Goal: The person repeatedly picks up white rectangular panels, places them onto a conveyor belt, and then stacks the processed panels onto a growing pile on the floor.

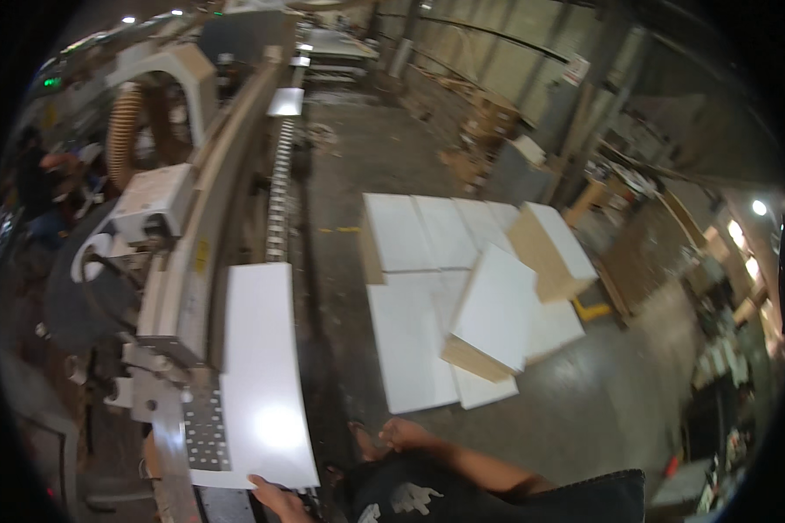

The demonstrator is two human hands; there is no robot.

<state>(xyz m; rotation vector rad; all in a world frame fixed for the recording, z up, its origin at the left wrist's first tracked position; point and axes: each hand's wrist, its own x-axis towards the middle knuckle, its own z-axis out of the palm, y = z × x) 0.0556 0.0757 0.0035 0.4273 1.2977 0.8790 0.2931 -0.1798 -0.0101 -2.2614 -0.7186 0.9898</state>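
Observation:
A long white panel [262, 357] lies along the bed of the machine on my left, its glossy top catching a bright reflection. My left hand [279, 500] is at the panel's near edge, closed on it by the corner; the underside of the grip is hidden. My right hand [403, 433] hangs in front of my body with its fingers curled in, and I see nothing in it. Beside the panel runs a dark feed track [207, 431] with pale pads.
Stacks of white-topped boards [410, 340] stand on the floor to the right, with one skewed stack [497, 305] on top. A machine housing [153, 205] and ribbed hose [124, 131] rise at left. Farther along the line lies another white panel [285, 102].

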